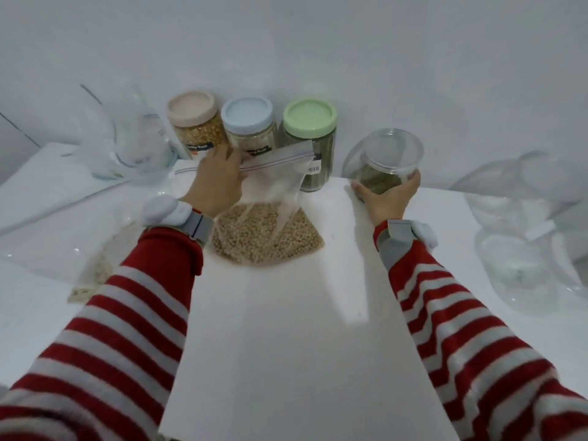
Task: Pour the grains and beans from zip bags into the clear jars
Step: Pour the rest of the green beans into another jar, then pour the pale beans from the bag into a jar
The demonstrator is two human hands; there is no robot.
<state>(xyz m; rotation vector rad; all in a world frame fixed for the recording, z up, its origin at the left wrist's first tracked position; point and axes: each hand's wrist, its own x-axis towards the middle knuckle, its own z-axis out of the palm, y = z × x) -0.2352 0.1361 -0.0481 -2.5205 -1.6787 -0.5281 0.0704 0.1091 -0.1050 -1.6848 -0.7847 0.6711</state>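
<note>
A clear zip bag [270, 198] holding tan beans stands on the white table [286, 329] in the middle. My left hand [219, 179] grips the bag near its zip top. On the right, my right hand [388, 195] holds a clear open jar [389, 160] from below; green grains fill its bottom. At the back stand three lidded jars: one with a beige lid [194, 117], one with a blue lid [248, 122] and one with a green lid [310, 132].
Empty crumpled zip bags [133, 138] lie at the back left. Another bag of pale grains [95, 275] lies flat under my left forearm. Clear plastic containers and lids [525, 224] are piled at the right. A wall rises close behind the jars.
</note>
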